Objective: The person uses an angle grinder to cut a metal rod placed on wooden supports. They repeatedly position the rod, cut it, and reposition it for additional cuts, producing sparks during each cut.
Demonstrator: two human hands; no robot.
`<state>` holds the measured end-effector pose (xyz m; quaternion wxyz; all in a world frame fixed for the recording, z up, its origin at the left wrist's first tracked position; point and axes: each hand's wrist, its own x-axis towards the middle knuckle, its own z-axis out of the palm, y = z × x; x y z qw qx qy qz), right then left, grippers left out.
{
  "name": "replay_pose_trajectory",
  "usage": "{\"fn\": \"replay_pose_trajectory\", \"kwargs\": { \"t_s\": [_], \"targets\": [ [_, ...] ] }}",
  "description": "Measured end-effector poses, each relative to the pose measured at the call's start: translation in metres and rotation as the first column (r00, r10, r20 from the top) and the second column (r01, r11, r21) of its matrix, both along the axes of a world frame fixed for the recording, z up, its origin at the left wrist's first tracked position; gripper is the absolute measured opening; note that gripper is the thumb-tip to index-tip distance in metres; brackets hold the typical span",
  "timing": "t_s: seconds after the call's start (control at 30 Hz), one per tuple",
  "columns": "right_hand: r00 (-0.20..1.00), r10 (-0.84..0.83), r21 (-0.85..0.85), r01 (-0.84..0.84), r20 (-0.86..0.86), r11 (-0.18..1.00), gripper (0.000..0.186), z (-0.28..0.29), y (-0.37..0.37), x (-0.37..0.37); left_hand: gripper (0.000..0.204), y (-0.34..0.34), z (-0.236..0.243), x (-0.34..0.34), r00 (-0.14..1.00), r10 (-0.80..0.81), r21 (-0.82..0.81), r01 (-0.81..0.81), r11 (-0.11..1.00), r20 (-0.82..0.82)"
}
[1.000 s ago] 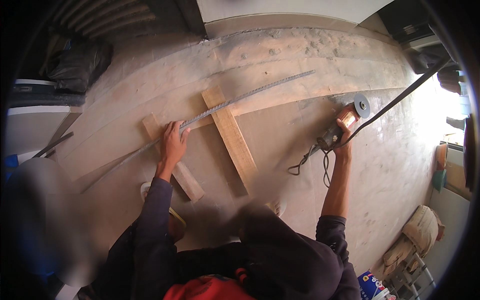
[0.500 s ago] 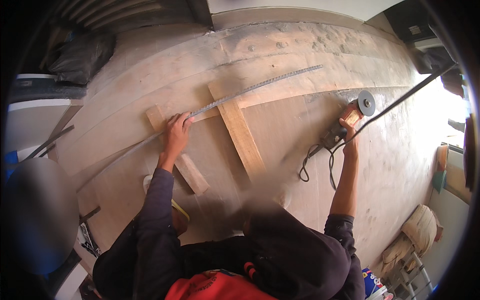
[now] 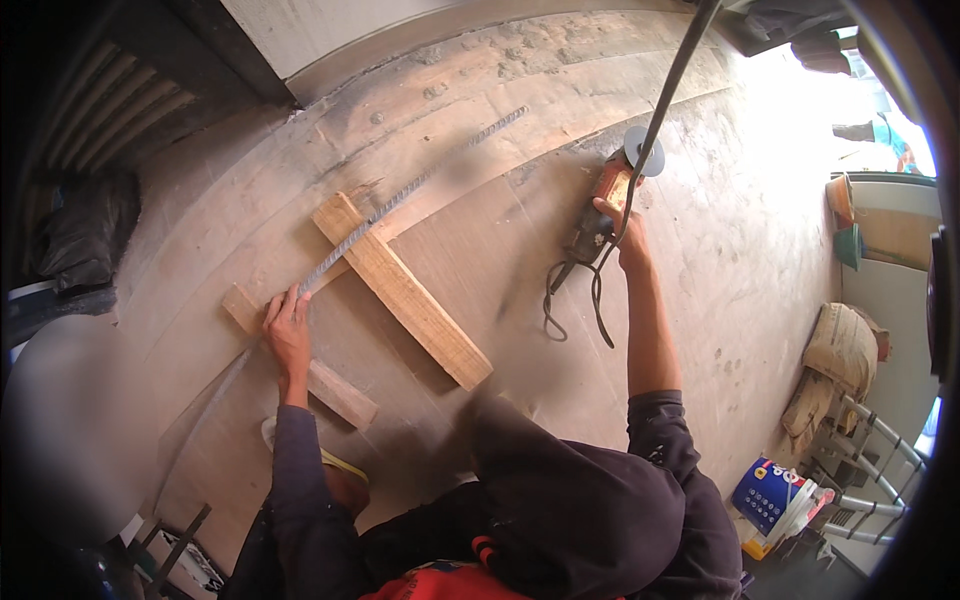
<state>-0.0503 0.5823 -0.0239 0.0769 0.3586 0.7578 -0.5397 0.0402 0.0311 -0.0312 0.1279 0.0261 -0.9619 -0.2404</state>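
Note:
My left hand (image 3: 288, 335) is closed around a ribbed steel rebar (image 3: 405, 190), above a short wooden block (image 3: 340, 393). The rebar runs diagonally across the floor and lies over the upper end of a longer wooden plank (image 3: 410, 300). My right hand (image 3: 625, 235) grips an angle grinder (image 3: 602, 205) by its body, off to the right of the plank. The grinder's grey disc (image 3: 645, 152) points away from me and stands apart from the rebar. I cannot tell whether the disc is spinning.
A thick black cable (image 3: 672, 85) crosses the upper right, in front of the grinder. To the lower right are a blue and white bucket (image 3: 775, 495), a folding metal ladder (image 3: 870, 465) and a brown sack (image 3: 840, 345). A dark plastic bag (image 3: 90, 235) lies at far left.
The view has turned to the right, so the rebar, plank and grinder appear further left. More of the bucket and ladder shows. Both hands keep their holds.

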Motion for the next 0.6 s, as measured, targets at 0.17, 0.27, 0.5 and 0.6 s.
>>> {"fn": "replay_pose_trajectory", "kwargs": {
  "t_s": [0.17, 0.27, 0.5, 0.6],
  "targets": [
    [0.999, 0.022, -0.007, -0.022, -0.037, 1.000, 0.063, 0.009, -0.013, 0.004, 0.026, 0.005, 0.001, 0.006, 0.998, 0.065, 0.045, -0.064, 0.997, -0.017],
    [0.990, -0.102, -0.131, 0.089, -0.096, 0.987, 0.051, -0.003, 0.000, 0.014, 0.026, 0.008, 0.006, 0.005, 0.998, 0.066, 0.047, -0.066, 0.997, 0.000],
    [0.765, -0.104, 0.316, 0.381, -0.635, 0.869, 0.024, 0.072, -0.050, 0.081, 0.045, 0.000, 0.019, -0.008, 0.921, 0.098, 0.065, -0.132, 0.989, 0.377],
    [0.697, 0.179, 0.350, 0.110, -0.694, 0.930, 0.011, 0.081, -0.109, 0.117, 0.055, -0.020, 0.020, -0.023, 0.853, -0.072, 0.158, -0.012, 0.987, 0.517]
  ]
}}
